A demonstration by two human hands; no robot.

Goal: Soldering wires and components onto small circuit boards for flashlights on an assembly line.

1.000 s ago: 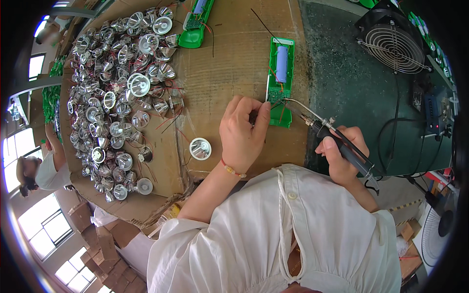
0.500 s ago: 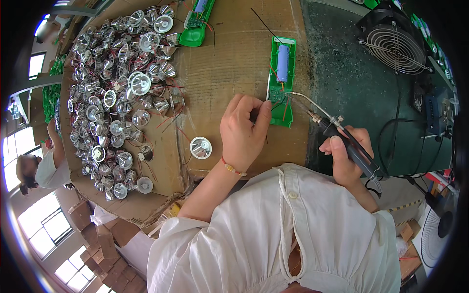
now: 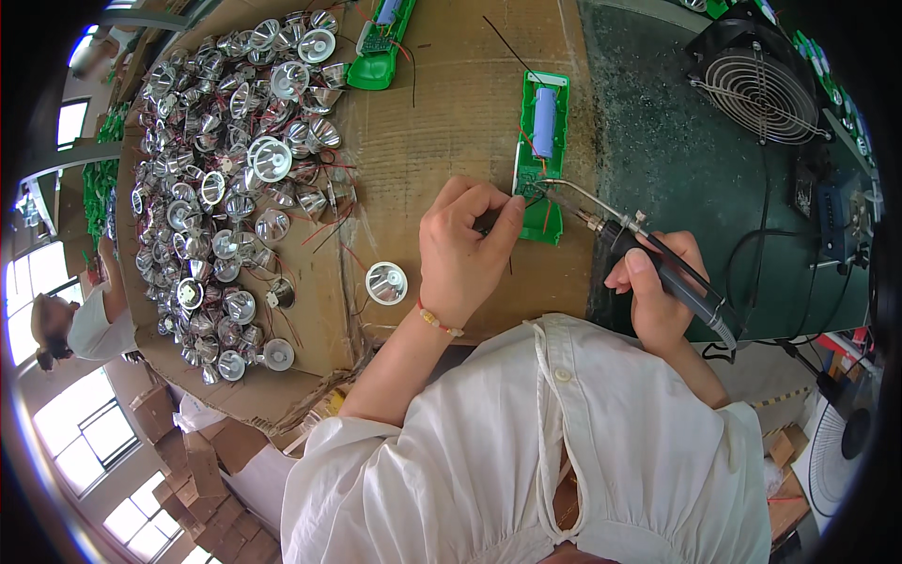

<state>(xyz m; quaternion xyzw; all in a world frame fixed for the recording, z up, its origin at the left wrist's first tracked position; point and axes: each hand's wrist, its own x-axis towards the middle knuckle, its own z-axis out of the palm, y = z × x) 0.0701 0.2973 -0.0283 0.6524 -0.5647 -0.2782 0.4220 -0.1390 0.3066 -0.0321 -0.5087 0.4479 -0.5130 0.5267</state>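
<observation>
My left hand (image 3: 462, 246) is closed in a pinch at the near left edge of a green plastic casing (image 3: 552, 228). A thin dark wire runs between its fingertips and the small circuit board (image 3: 529, 182) inside the casing. In the far half of that casing lies a purple cylindrical battery cell (image 3: 544, 122), with red and black wires. My right hand (image 3: 656, 299) grips a black soldering iron (image 3: 687, 293). A bent metal feed tube (image 3: 592, 196) along the iron points at the board, where the iron's tip also is. A loose lamp reflector (image 3: 386, 283) lies left of my left wrist.
Many silvery lamp reflectors (image 3: 240, 202) with wires fill the cardboard at left. Another green casing (image 3: 374, 70) lies at the far side. On the dark green mat at right stand a fan with a wire guard (image 3: 761, 94) and a blue device (image 3: 832, 221) with cables. Someone sits far left.
The soldering iron has shifted slightly left, bringing its tip and feed tube closer over the board. My left hand has moved very little and keeps its pinch.
</observation>
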